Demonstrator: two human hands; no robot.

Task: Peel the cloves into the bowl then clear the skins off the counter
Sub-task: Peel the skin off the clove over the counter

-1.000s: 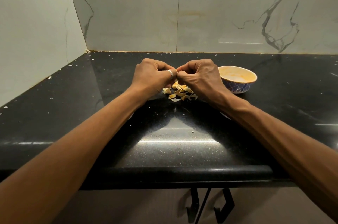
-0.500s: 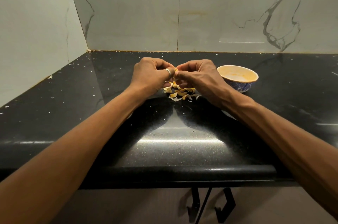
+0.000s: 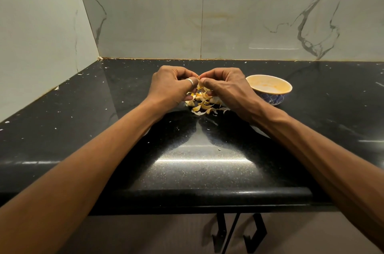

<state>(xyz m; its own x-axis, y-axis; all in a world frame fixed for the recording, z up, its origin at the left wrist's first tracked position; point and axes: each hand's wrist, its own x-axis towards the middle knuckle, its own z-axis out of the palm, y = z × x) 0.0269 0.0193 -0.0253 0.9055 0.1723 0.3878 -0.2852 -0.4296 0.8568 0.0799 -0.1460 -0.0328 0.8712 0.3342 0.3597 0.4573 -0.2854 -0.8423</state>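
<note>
Still peeling; barely shifted in 1 second.
Left hand [image 3: 172,85] and right hand [image 3: 226,85] both pinching 1 clove [image 3: 199,82] over skins [image 3: 204,105] toward the back edge of the counter [image 3: 187,160]; bowl [image 3: 272,99] beside, clearing yet ahead.

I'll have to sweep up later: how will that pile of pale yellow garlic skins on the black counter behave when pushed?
Probably very light and floppy: the curled, papery pale yellow skins lie loosely heaped. They would likely scatter rather than slide together; small flakes already dot the glossy black counter.
</note>
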